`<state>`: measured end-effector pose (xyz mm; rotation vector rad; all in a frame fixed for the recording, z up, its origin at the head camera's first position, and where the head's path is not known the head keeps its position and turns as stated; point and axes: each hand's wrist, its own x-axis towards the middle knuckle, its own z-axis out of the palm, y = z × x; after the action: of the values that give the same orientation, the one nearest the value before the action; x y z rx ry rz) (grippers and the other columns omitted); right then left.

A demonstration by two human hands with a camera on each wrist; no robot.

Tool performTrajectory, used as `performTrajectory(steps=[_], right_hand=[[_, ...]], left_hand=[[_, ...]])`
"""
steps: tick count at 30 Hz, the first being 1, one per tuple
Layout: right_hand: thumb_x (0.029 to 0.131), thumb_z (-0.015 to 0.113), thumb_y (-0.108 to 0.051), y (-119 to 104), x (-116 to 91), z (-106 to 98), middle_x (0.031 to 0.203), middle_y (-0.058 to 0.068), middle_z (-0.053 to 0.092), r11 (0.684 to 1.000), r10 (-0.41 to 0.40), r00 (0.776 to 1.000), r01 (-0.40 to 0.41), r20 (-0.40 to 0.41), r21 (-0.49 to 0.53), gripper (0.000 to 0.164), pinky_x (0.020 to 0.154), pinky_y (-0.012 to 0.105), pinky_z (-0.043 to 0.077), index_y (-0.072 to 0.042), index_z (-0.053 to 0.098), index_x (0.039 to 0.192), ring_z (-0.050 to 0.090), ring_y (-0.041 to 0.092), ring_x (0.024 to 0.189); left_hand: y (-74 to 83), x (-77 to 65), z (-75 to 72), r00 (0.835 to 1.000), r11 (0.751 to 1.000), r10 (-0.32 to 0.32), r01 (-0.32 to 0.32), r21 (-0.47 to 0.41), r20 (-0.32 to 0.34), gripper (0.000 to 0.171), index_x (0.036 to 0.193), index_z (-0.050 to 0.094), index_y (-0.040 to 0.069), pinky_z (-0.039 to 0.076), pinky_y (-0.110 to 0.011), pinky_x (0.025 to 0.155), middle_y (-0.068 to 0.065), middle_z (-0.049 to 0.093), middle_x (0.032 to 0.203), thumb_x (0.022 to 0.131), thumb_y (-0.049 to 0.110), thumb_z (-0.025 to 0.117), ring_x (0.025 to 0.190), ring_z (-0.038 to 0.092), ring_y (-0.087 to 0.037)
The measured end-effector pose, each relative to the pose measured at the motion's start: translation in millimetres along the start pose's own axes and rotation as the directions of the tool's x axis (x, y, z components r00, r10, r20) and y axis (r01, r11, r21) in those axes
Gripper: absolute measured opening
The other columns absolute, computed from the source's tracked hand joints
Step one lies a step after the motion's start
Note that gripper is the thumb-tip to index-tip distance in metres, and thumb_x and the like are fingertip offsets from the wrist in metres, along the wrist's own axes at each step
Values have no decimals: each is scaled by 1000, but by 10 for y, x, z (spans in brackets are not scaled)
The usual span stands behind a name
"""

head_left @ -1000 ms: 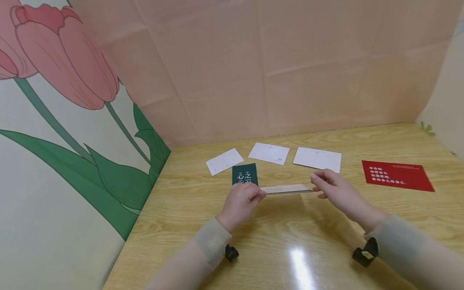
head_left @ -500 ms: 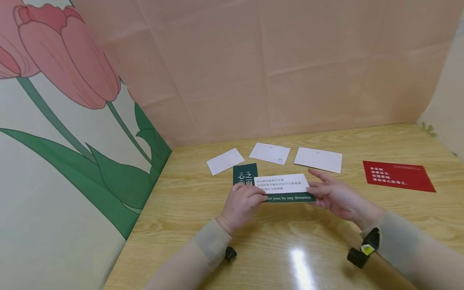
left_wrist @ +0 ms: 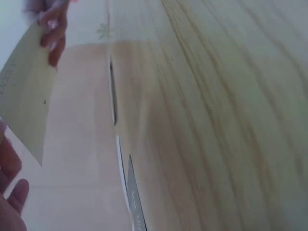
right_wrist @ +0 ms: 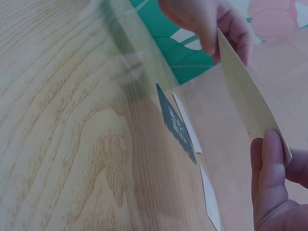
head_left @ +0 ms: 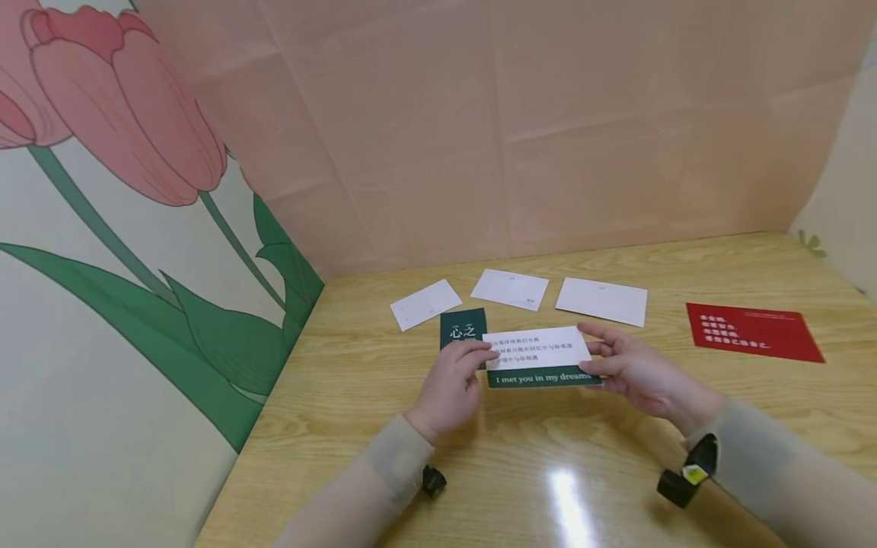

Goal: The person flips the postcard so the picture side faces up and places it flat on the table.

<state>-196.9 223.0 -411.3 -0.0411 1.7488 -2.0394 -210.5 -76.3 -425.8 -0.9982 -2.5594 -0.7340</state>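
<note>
Wood table [head_left: 521, 441], printed card [head_left: 537, 346] pinched in right hand [head_left: 637, 373], left hand [head_left: 448, 388] at card's left edge, grip unclear, green card [head_left: 462, 321] behind, white cards [head_left: 510, 289] beyond, red card [head_left: 754, 332] rightward.

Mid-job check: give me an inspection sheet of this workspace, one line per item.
Surface: wood-grain table, bright reflection toward the front.
Job's things: white-and-green card, held tilted above the table.
Clutter: green card, partly hidden; three white cards; red card; all lying flat.
Hands: right hand pinches the held card's right end; left hand at its left end, grip unclear.
Cables: nothing seen.
Surroundings: pink backdrop behind, tulip mural at left.
</note>
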Motion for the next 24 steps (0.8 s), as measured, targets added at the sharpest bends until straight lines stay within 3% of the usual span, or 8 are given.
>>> performTrajectory(steps=[2, 5, 9, 12, 13, 15, 17, 24], right_hand=[[93, 61, -4, -1, -2, 5, 130, 12, 44, 1000, -4, 1000, 4, -8, -13, 83, 86, 37, 53, -14, 7, 156, 62, 21, 102], [93, 61, -4, 0, -1, 8, 130, 12, 44, 1000, -10, 1000, 9, -16, -27, 83, 85, 37, 53, -15, 8, 156, 62, 20, 102], [92, 62, -3, 0, -7, 16, 128, 11, 46, 999, -23, 999, 22, -23, -44, 84, 83, 35, 54, -14, 8, 156, 62, 20, 101], [91, 63, -2, -3, -18, 34, 126, 11, 48, 998, -31, 999, 30, -28, -60, 84, 82, 35, 54, -12, 10, 155, 62, 20, 100], [91, 63, -2, -5, -22, 41, 126, 11, 48, 998, -33, 999, 31, -30, -63, 84, 82, 35, 54, -12, 10, 155, 62, 20, 100], [91, 63, -3, -8, -30, 54, 126, 12, 49, 997, -32, 999, 29, -32, -67, 84, 81, 35, 54, -12, 11, 155, 62, 20, 100], [91, 63, -3, -11, -38, 63, 126, 12, 49, 997, -31, 999, 29, -32, -70, 84, 81, 35, 54, -11, 11, 155, 62, 20, 100], [90, 65, -2, -4, -40, 58, 129, 15, 47, 996, -34, 999, 32, -17, -84, 86, 83, 37, 54, -13, 9, 155, 61, 20, 102]], left_hand=[[-12, 4, 9, 988, 974, -154, 156, -162, 24, 44, 122, 64, 12, 38, -35, 105, 2, 56, 128, 87, -8, 48, 120, 49, -16], [-27, 30, 28, 923, 820, -374, 376, -430, 94, 40, 129, 57, 14, 42, -37, 100, 3, 54, 127, 93, -1, 48, 114, 51, -16], [-50, 68, 43, 813, 462, -507, 537, -706, 286, 42, 140, 44, 15, 46, -39, 94, -2, 57, 120, 99, 19, 52, 101, 57, -18], [-61, 79, 47, 762, 215, -490, 577, -788, 425, 53, 146, 35, 13, 47, -40, 92, -8, 62, 116, 99, 27, 54, 95, 62, -19], [-71, 76, 49, 753, 163, -472, 586, -794, 459, 56, 148, 32, 14, 47, -39, 91, -9, 63, 116, 99, 26, 55, 93, 63, -19], [-78, 76, 57, 748, 95, -433, 593, -799, 503, 61, 151, 28, 15, 48, -36, 88, -10, 64, 118, 97, 20, 57, 94, 65, -19], [-97, 77, 67, 747, 68, -397, 604, -794, 534, 66, 152, 26, 19, 49, -34, 86, -10, 64, 120, 95, 14, 60, 97, 65, -19], [-105, 87, 72, 735, 61, -388, 623, -780, 556, 70, 149, 34, 27, 53, -32, 76, -12, 64, 117, 90, 1, 63, 99, 65, -22]])
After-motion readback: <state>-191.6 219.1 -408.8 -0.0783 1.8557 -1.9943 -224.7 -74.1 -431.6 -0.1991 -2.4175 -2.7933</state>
